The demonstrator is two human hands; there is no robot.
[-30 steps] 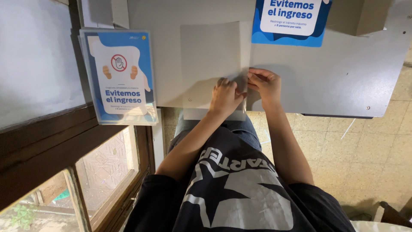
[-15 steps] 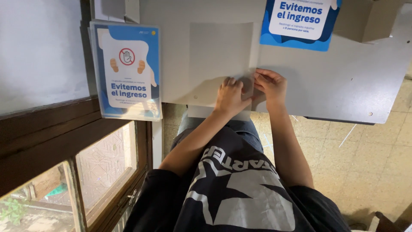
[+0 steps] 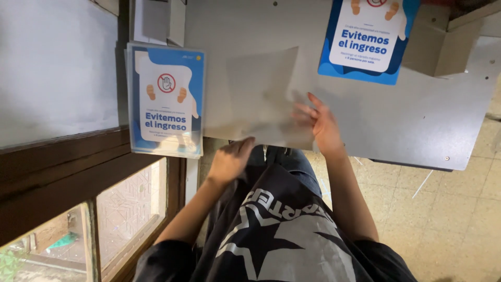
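1. One grey table [image 3: 417, 130] stands over a tiled floor [image 3: 443, 219], beside a wooden window frame [image 3: 78, 172].
2. The right hand [image 3: 321, 122], fingers spread, presses a clear plastic sheet [image 3: 261, 94] lying on the table.
3. The left hand [image 3: 229, 159] curls at the sheet's near edge; I cannot tell whether it grips it.

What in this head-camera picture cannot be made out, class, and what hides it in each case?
- Right hand, head view: fingers smeared by motion blur, so its grip on the clear sheet is unclear.
- Left hand: fingertips curl under the grey table edge, contact hidden.
- Blue poster: top cut off by the frame edge.
- Sleeved poster: small print too small.
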